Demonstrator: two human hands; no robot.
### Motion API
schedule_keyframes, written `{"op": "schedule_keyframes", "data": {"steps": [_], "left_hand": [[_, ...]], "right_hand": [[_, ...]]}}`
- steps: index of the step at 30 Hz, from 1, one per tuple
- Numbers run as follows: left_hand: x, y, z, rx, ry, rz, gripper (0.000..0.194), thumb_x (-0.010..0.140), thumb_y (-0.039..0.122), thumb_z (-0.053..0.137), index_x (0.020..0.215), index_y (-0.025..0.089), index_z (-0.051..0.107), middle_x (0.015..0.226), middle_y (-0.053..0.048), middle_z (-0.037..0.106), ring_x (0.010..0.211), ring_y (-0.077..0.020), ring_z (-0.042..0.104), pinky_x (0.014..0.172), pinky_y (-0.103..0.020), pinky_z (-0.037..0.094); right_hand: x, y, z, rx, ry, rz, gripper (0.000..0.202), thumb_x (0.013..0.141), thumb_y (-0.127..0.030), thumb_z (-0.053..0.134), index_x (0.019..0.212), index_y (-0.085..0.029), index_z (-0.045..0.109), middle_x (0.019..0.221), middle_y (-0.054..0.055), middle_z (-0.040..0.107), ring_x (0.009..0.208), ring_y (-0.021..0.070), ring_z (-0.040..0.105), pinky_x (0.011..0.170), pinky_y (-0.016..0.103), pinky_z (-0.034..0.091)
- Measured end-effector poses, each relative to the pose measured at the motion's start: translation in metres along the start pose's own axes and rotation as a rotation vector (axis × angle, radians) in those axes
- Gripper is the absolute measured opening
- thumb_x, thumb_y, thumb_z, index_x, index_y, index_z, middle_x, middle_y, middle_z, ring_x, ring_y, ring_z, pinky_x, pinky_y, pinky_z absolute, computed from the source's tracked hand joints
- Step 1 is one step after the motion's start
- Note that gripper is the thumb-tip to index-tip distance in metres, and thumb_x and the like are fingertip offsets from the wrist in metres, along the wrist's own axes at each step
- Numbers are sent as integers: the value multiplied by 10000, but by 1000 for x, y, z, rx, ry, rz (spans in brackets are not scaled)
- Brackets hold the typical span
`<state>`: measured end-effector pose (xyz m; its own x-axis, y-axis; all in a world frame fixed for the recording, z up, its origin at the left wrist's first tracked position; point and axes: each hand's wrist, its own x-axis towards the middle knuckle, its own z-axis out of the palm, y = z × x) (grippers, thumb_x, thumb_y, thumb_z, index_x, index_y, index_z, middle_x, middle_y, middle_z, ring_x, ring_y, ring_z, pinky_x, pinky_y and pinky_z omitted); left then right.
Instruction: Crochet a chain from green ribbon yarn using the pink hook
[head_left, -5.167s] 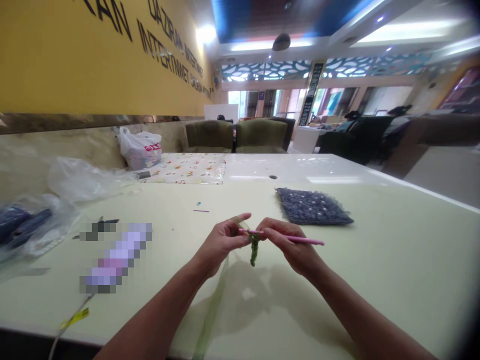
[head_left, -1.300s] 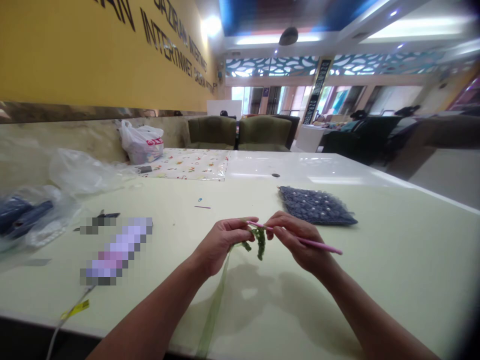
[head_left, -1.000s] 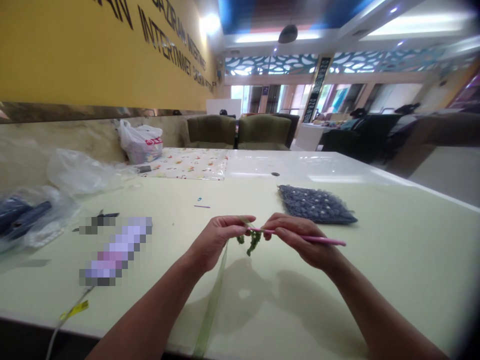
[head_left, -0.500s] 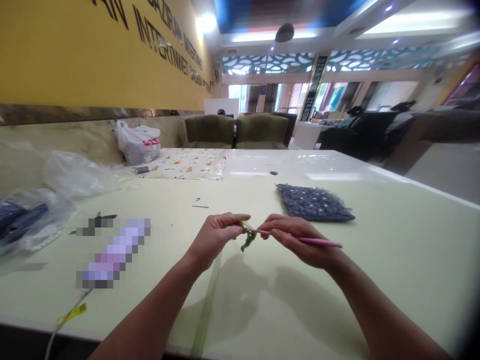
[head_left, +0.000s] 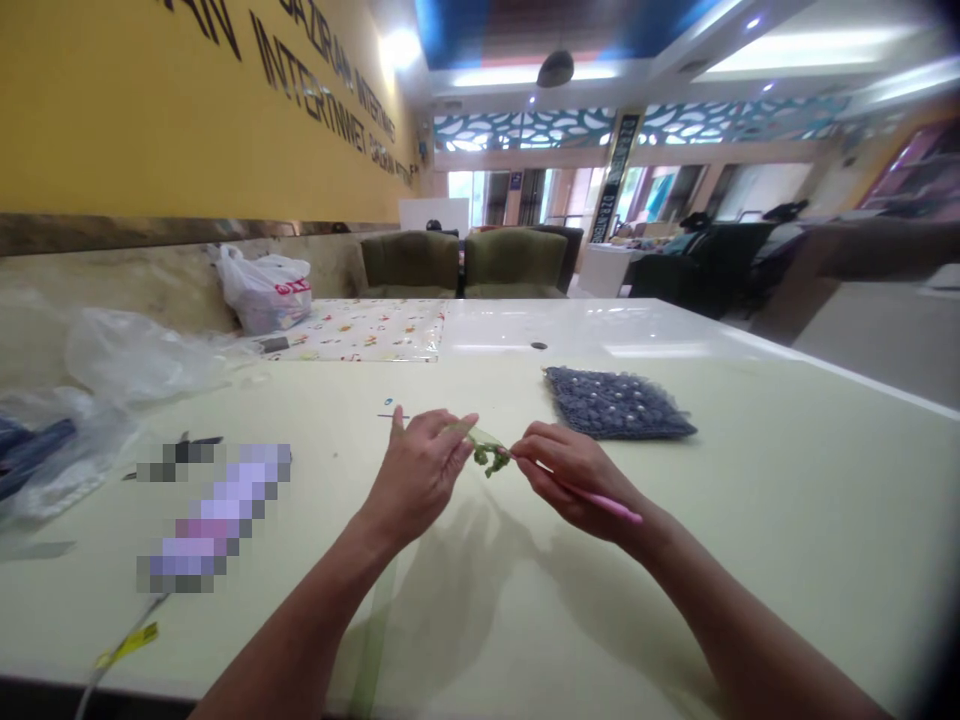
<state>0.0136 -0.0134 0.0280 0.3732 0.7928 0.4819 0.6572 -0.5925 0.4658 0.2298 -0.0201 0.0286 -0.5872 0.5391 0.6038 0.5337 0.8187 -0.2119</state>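
Between my hands hangs a small curled piece of green crochet work [head_left: 491,460]. My left hand [head_left: 420,470] is closed on green ribbon [head_left: 373,640], with one finger lifted; the ribbon runs down under my forearm to the table's front edge. My right hand [head_left: 570,470] grips a pink crochet hook [head_left: 613,506], its handle slanting back under the palm. The hook's tip is at the green piece by my right fingertips, too small to make out clearly. Beyond my right hand lies a grey-blue crocheted pouch [head_left: 619,404] dotted with white beads.
A thin dark needle-like stick [head_left: 387,415] and a small blue ring-shaped item [head_left: 388,401] lie past my left hand. At left are a blurred-out purple object [head_left: 232,510] with a cable, clear plastic bags [head_left: 135,355] and a white carrier bag [head_left: 268,290]. Armchairs [head_left: 516,262] stand behind the table.
The hook's handle has tilted further down as my right hand turned. My left hand has rolled over with a finger raised, and a strand of ribbon now stretches between the hands.
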Motion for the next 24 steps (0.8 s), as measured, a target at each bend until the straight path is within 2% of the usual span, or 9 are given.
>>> {"op": "schedule_keyframes", "data": {"steps": [2, 3, 5, 7, 10, 14, 19, 24], "left_hand": [[1, -2, -1, -33, 34, -57, 371, 947, 269, 452, 1296, 269, 577, 1173, -59, 664, 1137, -224, 561, 1133, -598, 40], [1, -3, 1, -122, 29, -96, 380, 936, 279, 477, 1304, 268, 573, 1129, -51, 683, 1091, -218, 584, 1137, -581, 76], [1, -4, 6, -434, -11, -209, 431, 912, 328, 529, 1333, 238, 551, 1016, -51, 712, 980, -211, 622, 1099, -536, 244], [0, -3, 12, -800, -50, -340, 547, 869, 348, 598, 1380, 178, 499, 901, -58, 713, 871, -201, 632, 976, -462, 404], [-1, -1, 20, -1116, -31, -451, 693, 780, 272, 703, 1408, 125, 450, 769, -21, 671, 763, -167, 604, 864, -385, 451], [-1, 2, 24, -1163, 50, -492, 685, 739, 196, 723, 1378, 125, 488, 731, 3, 636, 739, -148, 584, 822, -352, 441], [-2, 2, 26, -1169, 55, -519, 621, 786, 233, 677, 1365, 105, 494, 773, -25, 655, 715, -146, 582, 770, -351, 443], [-3, 0, 30, -1243, 64, -490, 695, 734, 169, 722, 1381, 118, 473, 752, 3, 636, 721, -127, 558, 759, -317, 423]], "right_hand": [[0, -1, 0, 7, 15, -9, 209, 971, -181, 414, 885, -154, 603, 784, 61, 593, 681, 152, 532, 641, 283, 402], [0, -1, 0, 3, 18, -16, 203, 969, -177, 417, 887, -155, 601, 780, 58, 592, 677, 151, 529, 640, 282, 401], [-1, -3, 2, -12, 27, -37, 191, 962, -165, 422, 889, -155, 598, 771, 53, 590, 670, 150, 521, 642, 281, 402], [-1, -5, 6, -40, 42, -55, 176, 953, -153, 433, 888, -156, 597, 761, 48, 587, 667, 149, 513, 651, 283, 404], [0, -8, 13, -110, 71, -75, 161, 941, -144, 451, 871, -158, 595, 738, 43, 582, 662, 154, 505, 655, 289, 402], [-1, -10, 23, -222, 136, -96, 174, 924, -129, 467, 793, -161, 577, 700, 39, 566, 639, 151, 489, 665, 296, 408], [-1, -10, 29, -319, 163, -113, 221, 914, -121, 476, 707, -176, 533, 648, 17, 536, 594, 136, 453, 661, 289, 404], [0, -9, 29, -330, 192, -105, 217, 906, -111, 490, 701, -177, 522, 649, 18, 543, 596, 135, 462, 662, 286, 403]]}}
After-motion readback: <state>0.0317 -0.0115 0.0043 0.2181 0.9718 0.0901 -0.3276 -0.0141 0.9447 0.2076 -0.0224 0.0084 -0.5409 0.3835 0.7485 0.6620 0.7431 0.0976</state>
